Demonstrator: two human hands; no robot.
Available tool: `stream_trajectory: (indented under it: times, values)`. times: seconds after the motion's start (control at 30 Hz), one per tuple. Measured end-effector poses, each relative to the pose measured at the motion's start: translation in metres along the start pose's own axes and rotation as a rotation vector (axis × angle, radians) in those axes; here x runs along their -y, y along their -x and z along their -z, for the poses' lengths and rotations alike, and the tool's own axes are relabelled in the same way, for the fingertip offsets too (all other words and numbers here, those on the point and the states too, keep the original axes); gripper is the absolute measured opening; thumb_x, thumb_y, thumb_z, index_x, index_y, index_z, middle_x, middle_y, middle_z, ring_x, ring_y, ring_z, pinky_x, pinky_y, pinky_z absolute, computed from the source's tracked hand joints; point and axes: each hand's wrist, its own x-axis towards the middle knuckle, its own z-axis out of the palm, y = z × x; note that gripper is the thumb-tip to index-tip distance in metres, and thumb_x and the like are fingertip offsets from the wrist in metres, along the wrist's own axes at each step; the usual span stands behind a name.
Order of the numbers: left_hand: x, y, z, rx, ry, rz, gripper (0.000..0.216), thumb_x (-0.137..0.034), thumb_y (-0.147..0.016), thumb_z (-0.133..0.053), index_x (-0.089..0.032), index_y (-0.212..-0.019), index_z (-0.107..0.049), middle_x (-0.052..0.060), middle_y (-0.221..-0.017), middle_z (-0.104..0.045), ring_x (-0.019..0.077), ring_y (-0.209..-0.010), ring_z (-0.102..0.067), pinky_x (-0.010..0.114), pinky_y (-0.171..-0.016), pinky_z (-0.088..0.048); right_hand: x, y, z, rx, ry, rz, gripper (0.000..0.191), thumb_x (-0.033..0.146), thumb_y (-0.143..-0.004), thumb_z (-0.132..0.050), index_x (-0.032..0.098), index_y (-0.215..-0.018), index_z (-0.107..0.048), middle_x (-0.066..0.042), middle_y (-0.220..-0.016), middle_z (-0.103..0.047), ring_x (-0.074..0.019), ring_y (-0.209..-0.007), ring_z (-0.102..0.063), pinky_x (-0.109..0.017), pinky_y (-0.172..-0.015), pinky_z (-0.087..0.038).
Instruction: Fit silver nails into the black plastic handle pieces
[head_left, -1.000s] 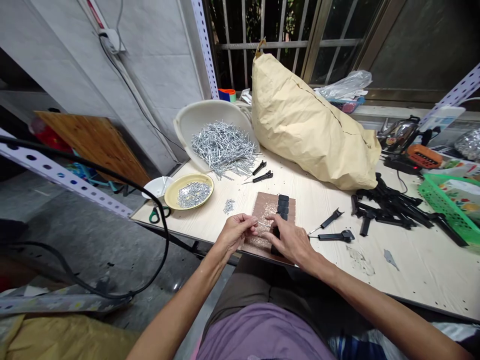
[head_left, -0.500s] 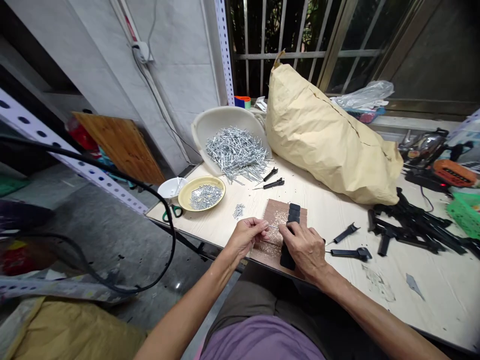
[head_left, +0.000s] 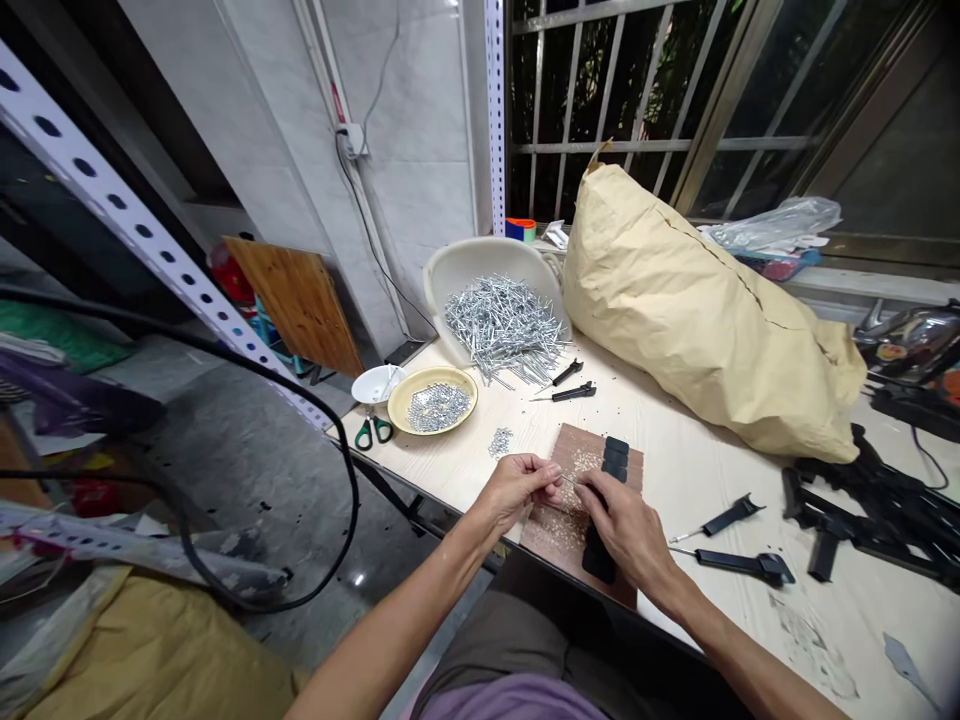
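My left hand [head_left: 516,487] pinches a thin metal pin [head_left: 568,480] over a brown board [head_left: 581,510] at the table's near edge. My right hand [head_left: 626,525] lies on the board, its fingers closed round a black plastic part [head_left: 600,558] that the pin's tip meets. More black plastic pieces [head_left: 616,452] lie in a row on the far part of the board. Pale grit is scattered over the board.
A white basin [head_left: 480,272] holds a heap of metal pins. A yellow dish [head_left: 433,400] of small screws, a small white bowl [head_left: 379,383] and green scissors [head_left: 373,432] lie at the left. A tan sack [head_left: 705,320] lies behind; black parts [head_left: 862,510] lie right.
The head has turned left and upward, so the table shifts right in view. Both hands stay together on the board, still working the pin against the black part.
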Motion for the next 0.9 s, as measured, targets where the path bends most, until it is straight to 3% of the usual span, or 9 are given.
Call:
stream_trajectory:
  times: [0.1, 0.43, 0.67, 0.9]
  values:
    - [0.0, 0.0, 0.0, -0.011, -0.023, -0.021, 0.036, -0.036, -0.055, -0.083, -0.009, -0.068, -0.063, 0.001, -0.059, -0.062, 0.0075, -0.047, -0.056, 0.021, -0.053, -0.051, 0.001, -0.002, 0.002, 0.05, -0.104, -0.037, 0.024, 0.04, -0.095, -0.035, 0.026, -0.091, -0.055, 0.002, -0.078, -0.063, -0.0144, -0.068, -0.06, -0.023, -0.054, -0.039]
    - [-0.003, -0.001, -0.003, -0.008, 0.144, 0.056, 0.034, -0.038, -0.073, -0.072, -0.006, -0.084, -0.068, 0.007, -0.07, -0.067, 0.0081, -0.053, -0.059, 0.025, -0.061, -0.057, 0.001, 0.001, 0.012, 0.001, 0.025, -0.045, 0.023, 0.038, -0.096, -0.035, 0.026, -0.096, -0.055, 0.002, -0.087, -0.062, -0.0133, -0.073, -0.059, -0.023, -0.056, -0.036]
    - [0.004, 0.0, -0.008, -0.021, 0.044, 0.003, 0.037, -0.029, -0.06, -0.082, -0.007, -0.085, -0.067, 0.004, -0.071, -0.067, 0.0067, -0.055, -0.06, 0.021, -0.062, -0.054, -0.003, 0.004, 0.011, 0.014, 0.056, -0.064, 0.023, 0.038, -0.096, -0.035, 0.026, -0.097, -0.054, 0.002, -0.089, -0.061, -0.0127, -0.077, -0.059, -0.022, -0.057, -0.035]
    - [0.003, -0.004, -0.009, -0.04, -0.178, -0.047, 0.037, -0.036, -0.059, -0.08, -0.008, -0.078, -0.066, 0.0, -0.06, -0.063, 0.0073, -0.05, -0.058, 0.019, -0.053, -0.05, -0.002, 0.008, 0.008, 0.01, 0.261, -0.017, 0.025, 0.036, -0.097, -0.034, 0.026, -0.098, -0.056, 0.002, -0.084, -0.059, -0.0108, -0.07, -0.057, -0.022, -0.052, -0.03]
